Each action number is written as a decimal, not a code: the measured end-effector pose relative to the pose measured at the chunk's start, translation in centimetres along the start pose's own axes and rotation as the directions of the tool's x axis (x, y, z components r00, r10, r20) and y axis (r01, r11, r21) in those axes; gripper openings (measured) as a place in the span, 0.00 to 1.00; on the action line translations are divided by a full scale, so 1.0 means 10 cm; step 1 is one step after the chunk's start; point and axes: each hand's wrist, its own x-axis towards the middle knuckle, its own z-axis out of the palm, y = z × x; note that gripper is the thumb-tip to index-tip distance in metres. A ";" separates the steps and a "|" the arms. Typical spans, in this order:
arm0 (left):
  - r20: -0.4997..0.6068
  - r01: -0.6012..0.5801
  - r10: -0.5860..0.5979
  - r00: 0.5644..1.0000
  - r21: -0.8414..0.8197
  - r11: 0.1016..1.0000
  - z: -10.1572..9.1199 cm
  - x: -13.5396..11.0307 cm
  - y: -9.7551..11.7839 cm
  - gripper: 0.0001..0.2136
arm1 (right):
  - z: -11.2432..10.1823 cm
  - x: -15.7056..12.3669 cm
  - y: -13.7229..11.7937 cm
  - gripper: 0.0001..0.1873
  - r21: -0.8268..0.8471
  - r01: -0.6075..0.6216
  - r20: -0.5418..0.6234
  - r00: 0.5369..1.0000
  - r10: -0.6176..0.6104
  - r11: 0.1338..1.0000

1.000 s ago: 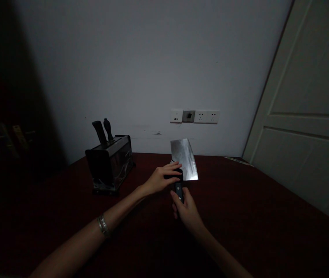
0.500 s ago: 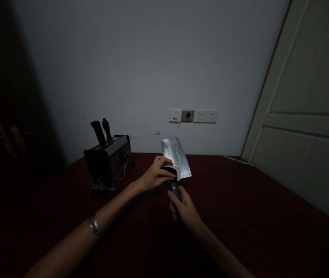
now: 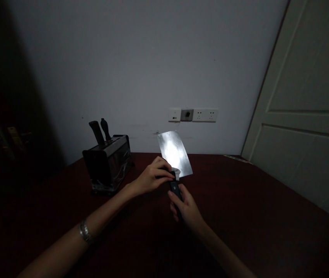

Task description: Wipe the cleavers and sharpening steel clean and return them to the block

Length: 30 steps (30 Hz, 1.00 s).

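Observation:
A cleaver with a wide shiny blade (image 3: 173, 148) and a dark handle (image 3: 175, 188) is held up over the table, its blade toward the wall. My right hand (image 3: 186, 206) is closed around the handle. Where blade and handle meet, my left hand (image 3: 154, 175) has its thumb and fingers closed on a small black object (image 3: 173, 175), mostly hidden by the fingers, so I cannot tell its kind. A pale piece (image 3: 177, 173) shows beside it at the base of the blade. A silver bracelet (image 3: 84, 231) is on my left wrist.
On the left of the dark red table (image 3: 234, 200) stands a black knife block (image 3: 110, 164) with two dark handles (image 3: 101, 131) sticking up. Sockets and a switch (image 3: 193, 115) are on the wall behind. A pale panelled door (image 3: 306, 127) is at the right.
The cleaver's blade has tilted and now reflects light brightly. My left hand and the black object have shifted slightly lower at the blade's base; my right hand keeps its grip.

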 end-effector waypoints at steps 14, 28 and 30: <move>0.170 -0.023 0.004 0.986 0.108 0.994 0.02 0.04 0.08 0.07 | 0.00 -0.01 -0.01 0.17 0.059 -0.072 0.000 0.997 0.072 0.996; 0.256 -0.180 0.101 0.961 0.306 0.935 0.08 0.13 0.11 0.06 | -0.03 -0.05 0.00 0.15 -0.163 0.012 -0.038 0.999 -0.018 0.987; 0.252 -0.196 0.113 0.961 0.333 0.922 0.14 0.16 0.11 0.05 | -0.03 -0.03 0.01 0.15 -0.149 0.004 -0.029 1.000 -0.008 0.989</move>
